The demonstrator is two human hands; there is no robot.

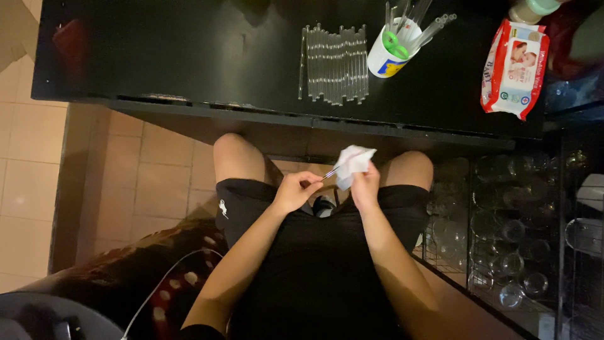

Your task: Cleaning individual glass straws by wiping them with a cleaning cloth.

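Observation:
I sit at a black table (189, 56) and hold my hands over my lap. My left hand (294, 190) pinches one end of a thin clear glass tube (332, 171). My right hand (366, 184) grips a crumpled white wipe (353, 161) wrapped around the tube's far end. On the table lies a row of several clear glass tubes (335, 63) side by side. Next to them stands a white cup (385, 58) holding more tubes and green-handled scissors (395, 45).
A red and white pack of wet wipes (514, 68) lies at the table's right end, with a bottle (531, 9) behind it. A wire rack of glass jars (503, 252) stands to my right. A patterned cushion (157, 271) and white cable (165, 277) lie left, over tiled floor (25, 157).

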